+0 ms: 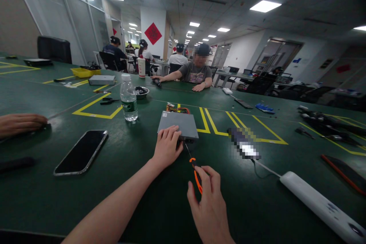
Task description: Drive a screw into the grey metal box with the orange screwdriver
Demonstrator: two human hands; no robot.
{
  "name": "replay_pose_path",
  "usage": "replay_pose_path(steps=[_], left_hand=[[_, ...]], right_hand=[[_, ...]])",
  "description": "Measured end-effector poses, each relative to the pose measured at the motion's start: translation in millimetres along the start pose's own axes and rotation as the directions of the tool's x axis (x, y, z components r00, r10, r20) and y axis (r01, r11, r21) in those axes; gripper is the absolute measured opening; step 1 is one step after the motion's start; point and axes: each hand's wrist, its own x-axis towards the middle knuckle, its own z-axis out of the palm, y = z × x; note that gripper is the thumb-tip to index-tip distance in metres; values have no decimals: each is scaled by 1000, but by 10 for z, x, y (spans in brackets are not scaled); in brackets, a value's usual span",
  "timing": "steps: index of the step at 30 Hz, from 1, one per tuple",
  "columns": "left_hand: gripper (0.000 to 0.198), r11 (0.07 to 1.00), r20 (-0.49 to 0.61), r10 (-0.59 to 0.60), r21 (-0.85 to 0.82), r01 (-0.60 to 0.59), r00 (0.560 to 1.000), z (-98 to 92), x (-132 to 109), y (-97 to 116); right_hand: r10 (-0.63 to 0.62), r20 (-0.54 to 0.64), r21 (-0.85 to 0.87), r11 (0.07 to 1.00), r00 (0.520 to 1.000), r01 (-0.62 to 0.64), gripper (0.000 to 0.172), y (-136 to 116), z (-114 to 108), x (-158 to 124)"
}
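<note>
A grey metal box [180, 124], which looks like a computer power supply, lies on the green table with a bundle of coloured cables [178, 109] at its far side. My left hand [168, 143] grips its near left part, fingers on top and thumb at the near edge. My right hand [208, 194] holds a screwdriver [197, 179] by its orange and black handle, between thumb and fingers. The thin shaft points away from me, with its tip at the near side of the box. Whether the tip sits in a screw is too small to tell.
A water bottle [129, 101] stands behind a phone [81, 152] on the left. Another person's hand [23, 125] rests at the left edge. A white power strip [320, 206] with a cable lies on the right. A person [193, 70] sits across the table [160, 213].
</note>
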Motion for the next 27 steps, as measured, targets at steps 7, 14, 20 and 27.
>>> replay_pose_path(steps=[7, 14, 20, 27], left_hand=[[25, 1000, -6, 6, -2, -6, 1000, -5, 2, -3], [24, 1000, -3, 3, -8, -3, 1000, -12, 5, -1], [24, 1000, -7, 0, -13, 0, 1000, 6, 3, -12], [24, 1000, -17, -2, -21, 1, 1000, 8, 3, -6]], right_hand=[[-91, -89, -50, 995, 992, 87, 27, 3, 46, 25], [-48, -12, -97, 994, 999, 46, 37, 5, 1, 30], [-256, -63, -23, 967, 965, 255, 27, -24, 57, 55], [-288, -131, -41, 958, 949, 285, 18, 6, -1, 157]])
